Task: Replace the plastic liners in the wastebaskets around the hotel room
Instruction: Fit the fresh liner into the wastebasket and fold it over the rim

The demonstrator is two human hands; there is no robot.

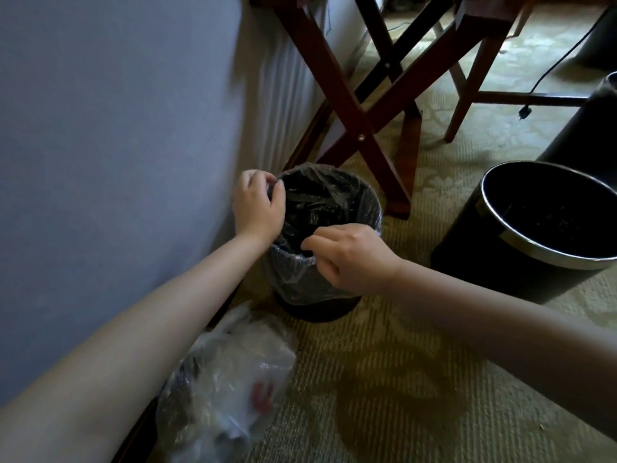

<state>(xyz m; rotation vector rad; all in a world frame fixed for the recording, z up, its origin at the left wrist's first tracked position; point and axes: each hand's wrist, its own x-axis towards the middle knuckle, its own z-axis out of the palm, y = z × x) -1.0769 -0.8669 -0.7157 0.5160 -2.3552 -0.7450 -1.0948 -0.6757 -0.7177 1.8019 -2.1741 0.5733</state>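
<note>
A small dark wastebasket [317,309] stands on the carpet beside the wall. A clear plastic liner [360,202] sits inside it and is folded over its rim. My left hand [257,205] pinches the liner at the rim's far left side. My right hand [350,255] pinches the liner's edge at the near rim. A second, larger black wastebasket [500,255] with a metal rim stands to the right and has no liner in it. A used clear bag [227,372] holding rubbish lies on the floor near my left forearm.
The blue-grey wall [117,145] runs along the left. A folding wooden stand [360,105] with crossed legs rises just behind the small basket. A black cord with a plug [524,110] lies on the patterned carpet [384,379]. Another dark cylinder [587,128] stands at the right edge.
</note>
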